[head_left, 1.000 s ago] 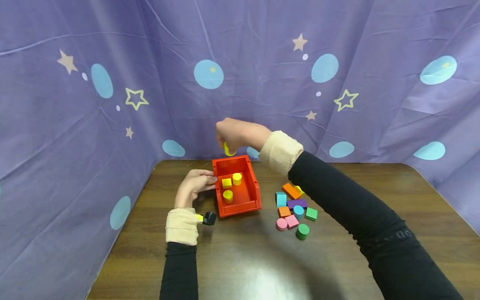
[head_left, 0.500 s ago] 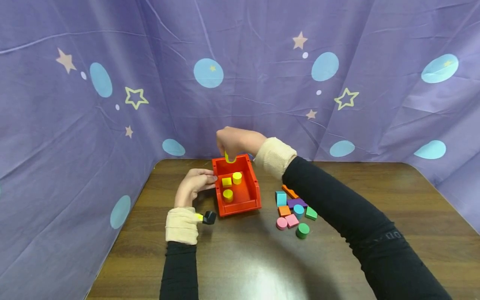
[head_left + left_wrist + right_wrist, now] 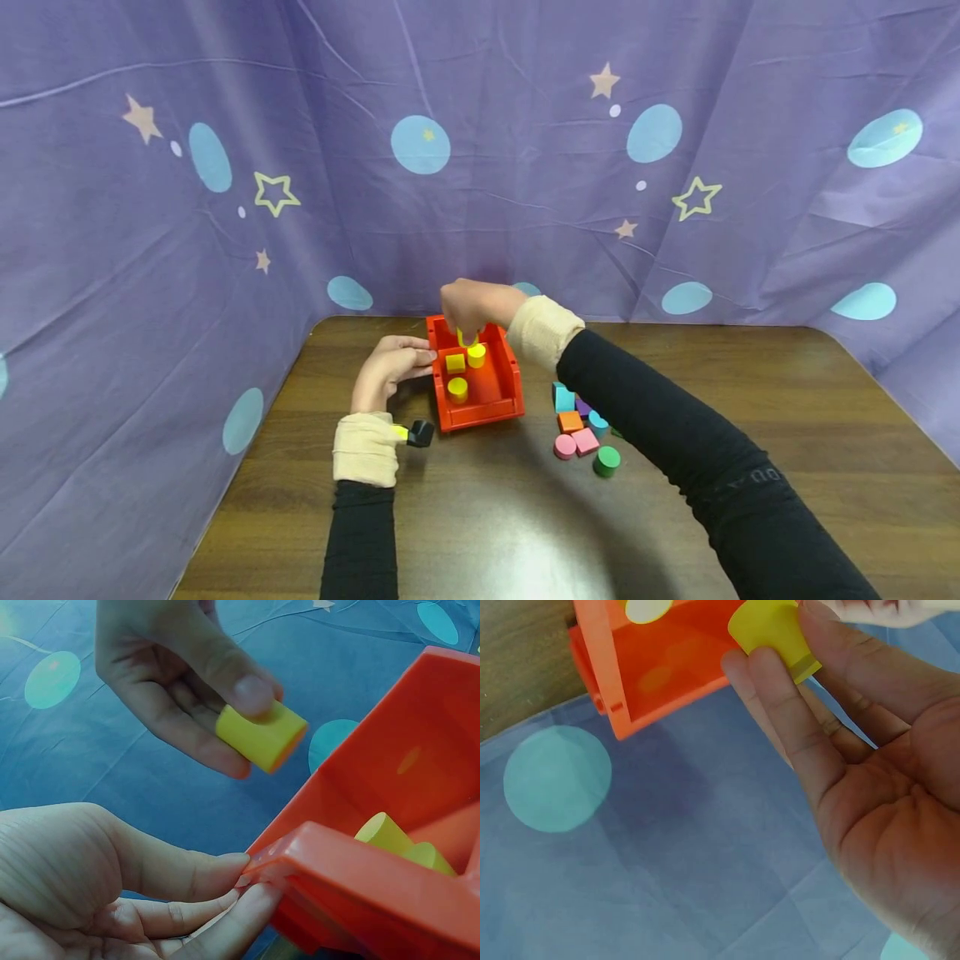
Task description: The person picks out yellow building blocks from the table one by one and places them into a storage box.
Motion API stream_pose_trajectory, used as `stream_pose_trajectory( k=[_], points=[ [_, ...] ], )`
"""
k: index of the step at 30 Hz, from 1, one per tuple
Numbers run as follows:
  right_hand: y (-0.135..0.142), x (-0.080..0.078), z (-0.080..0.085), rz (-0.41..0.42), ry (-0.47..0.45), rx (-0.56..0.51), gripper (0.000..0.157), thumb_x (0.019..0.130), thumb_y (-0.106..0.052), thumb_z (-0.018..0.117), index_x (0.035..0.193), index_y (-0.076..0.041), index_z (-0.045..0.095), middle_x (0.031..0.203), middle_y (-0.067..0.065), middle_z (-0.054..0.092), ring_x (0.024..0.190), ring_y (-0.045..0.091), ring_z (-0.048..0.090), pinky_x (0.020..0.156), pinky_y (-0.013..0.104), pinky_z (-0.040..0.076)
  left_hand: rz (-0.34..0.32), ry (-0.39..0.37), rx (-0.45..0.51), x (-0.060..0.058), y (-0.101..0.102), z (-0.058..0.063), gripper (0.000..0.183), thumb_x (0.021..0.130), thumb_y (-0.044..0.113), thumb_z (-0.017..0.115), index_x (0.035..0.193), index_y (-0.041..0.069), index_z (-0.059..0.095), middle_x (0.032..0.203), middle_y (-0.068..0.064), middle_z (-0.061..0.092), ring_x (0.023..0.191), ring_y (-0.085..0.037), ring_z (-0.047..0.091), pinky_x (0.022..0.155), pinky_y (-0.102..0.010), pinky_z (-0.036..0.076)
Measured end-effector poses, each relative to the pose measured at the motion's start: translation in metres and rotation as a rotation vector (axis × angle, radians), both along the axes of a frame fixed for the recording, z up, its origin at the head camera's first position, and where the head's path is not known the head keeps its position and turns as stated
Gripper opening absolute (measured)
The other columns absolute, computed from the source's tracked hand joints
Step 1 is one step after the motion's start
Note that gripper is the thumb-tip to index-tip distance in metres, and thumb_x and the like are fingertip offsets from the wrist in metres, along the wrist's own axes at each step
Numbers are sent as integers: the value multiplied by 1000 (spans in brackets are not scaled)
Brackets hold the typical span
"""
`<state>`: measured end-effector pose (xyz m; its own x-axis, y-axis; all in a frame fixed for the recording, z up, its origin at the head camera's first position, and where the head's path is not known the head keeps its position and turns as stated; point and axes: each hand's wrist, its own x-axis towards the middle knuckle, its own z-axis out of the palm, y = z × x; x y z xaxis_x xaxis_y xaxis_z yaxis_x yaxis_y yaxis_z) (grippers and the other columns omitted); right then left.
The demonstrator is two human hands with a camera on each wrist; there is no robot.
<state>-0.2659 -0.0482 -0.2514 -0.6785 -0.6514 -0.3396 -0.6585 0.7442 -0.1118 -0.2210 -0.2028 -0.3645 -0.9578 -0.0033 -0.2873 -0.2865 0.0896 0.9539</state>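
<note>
In the head view, pale lettering [image 3: 759,477] stands on the person's black right sleeve [image 3: 671,425], toward four o'clock from the centre of the view; it is small and partly lost in the cloth's folds; two rounded characters show best, perhaps an O and a U, though neither can be read for certain; fainter marks lie just beside them toward nine o'clock; the whole word cannot be made out.

Red bin [image 3: 483,412]: far end part-hidden from here by right hand [image 3: 476,307]. To its right: purple block [image 3: 582,407], green block [image 3: 617,432], mostly behind black sleeve [image 3: 675,425].
</note>
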Motion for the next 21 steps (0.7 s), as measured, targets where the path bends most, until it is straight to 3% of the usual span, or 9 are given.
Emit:
stream_pose_trajectory(
  k=[9, 17, 21],
  points=[
    [-1, -1, -17, 4, -35, 28, 23, 83, -1, 82, 105, -5, 76, 103, 8, 74, 75, 16, 67, 74, 27, 63, 9, -8, 19, -2, 0, -1, 40, 95, -7, 61, 131, -18, 50, 85, -1, 63, 68, -3, 64, 75, -21, 65],
    [1, -2, -28, -12, -78, 69, 26, 84, -2, 80, 109, -1, 76, 101, 7, 74, 93, 28, 76, 71, 27, 63, 11, -4, -2, -2, 1, 0, 38, 95, -5, 61, 131, -16, 52, 87, -2, 63, 69, -4, 64, 79, -24, 65],
    [2, -4, -35, -47, -116, 111, 26, 86, -6, 80, 111, -2, 75, 100, 6, 72, 96, 29, 75, 81, 34, 65, 11, -7, -2, -1, 1, -2, 39, 95, -6, 61, 131, -17, 51, 86, -2, 63, 69, -4, 64, 81, -25, 65]
  ],
)
